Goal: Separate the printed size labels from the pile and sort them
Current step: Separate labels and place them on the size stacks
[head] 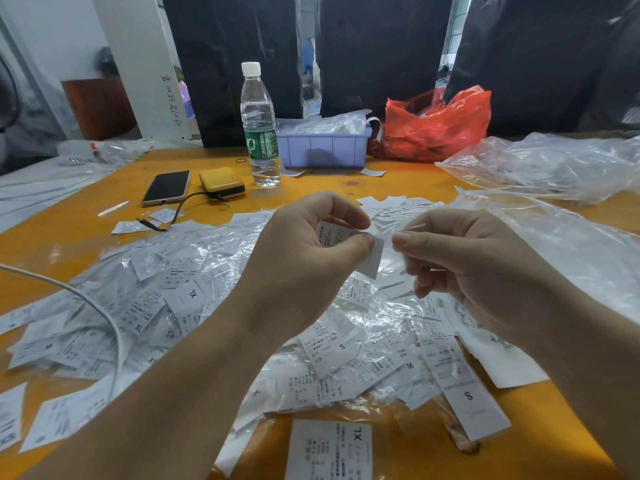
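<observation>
A wide pile of white printed size labels [194, 299], many in thin clear sleeves, covers the orange table [41, 244]; XL, S and M marks show on them. My left hand [304, 258] is raised above the pile and pinches a white label [372, 258] between thumb and forefinger. My right hand [460, 258] is close beside it, thumb and forefinger pinched together on what looks like a clear film at the label's edge. An XL label stack [329, 448] lies at the near edge, an S label strip [474, 407] at the near right.
Behind the pile stand a water bottle [260, 126], a purple bin [323, 147], a red plastic bag [440, 123], a phone [167, 188] and a yellow power bank [222, 183]. Clear plastic bags [547, 168] fill the right side. A white cable [104, 313] crosses the left.
</observation>
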A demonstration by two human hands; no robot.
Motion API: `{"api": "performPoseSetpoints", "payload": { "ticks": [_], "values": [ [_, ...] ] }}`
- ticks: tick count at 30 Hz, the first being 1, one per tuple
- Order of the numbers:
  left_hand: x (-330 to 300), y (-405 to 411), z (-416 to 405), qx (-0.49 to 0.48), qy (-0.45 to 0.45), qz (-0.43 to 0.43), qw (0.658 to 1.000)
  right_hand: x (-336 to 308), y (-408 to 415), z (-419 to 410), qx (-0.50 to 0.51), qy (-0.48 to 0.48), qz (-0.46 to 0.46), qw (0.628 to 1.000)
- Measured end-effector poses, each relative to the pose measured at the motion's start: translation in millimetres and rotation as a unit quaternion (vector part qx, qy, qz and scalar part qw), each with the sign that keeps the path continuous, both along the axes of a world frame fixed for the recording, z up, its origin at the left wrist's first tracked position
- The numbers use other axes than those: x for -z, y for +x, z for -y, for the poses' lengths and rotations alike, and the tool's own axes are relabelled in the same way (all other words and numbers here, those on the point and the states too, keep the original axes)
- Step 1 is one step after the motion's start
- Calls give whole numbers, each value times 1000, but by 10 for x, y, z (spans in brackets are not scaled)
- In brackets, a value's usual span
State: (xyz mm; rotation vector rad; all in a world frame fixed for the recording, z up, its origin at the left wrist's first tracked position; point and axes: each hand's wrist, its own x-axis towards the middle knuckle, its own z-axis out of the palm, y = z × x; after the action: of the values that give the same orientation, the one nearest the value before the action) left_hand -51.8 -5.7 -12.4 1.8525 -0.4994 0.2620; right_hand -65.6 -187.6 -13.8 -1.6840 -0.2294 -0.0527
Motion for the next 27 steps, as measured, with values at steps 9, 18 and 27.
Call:
{"api": "performPoseSetpoints", "payload": {
  "ticks": [9, 18, 27],
  "values": [
    [10, 6, 3, -8, 12, 13, 1000, -13, -8, 1, -34, -2, -11, 999],
    [17, 8, -3, 0, 12, 17, 1000, 0, -18, -12, -38, -20, -12, 999],
    [14, 1, 8, 17, -27, -15, 999, 5, -30, -32, -55, -34, 9, 998]
  ]
}}
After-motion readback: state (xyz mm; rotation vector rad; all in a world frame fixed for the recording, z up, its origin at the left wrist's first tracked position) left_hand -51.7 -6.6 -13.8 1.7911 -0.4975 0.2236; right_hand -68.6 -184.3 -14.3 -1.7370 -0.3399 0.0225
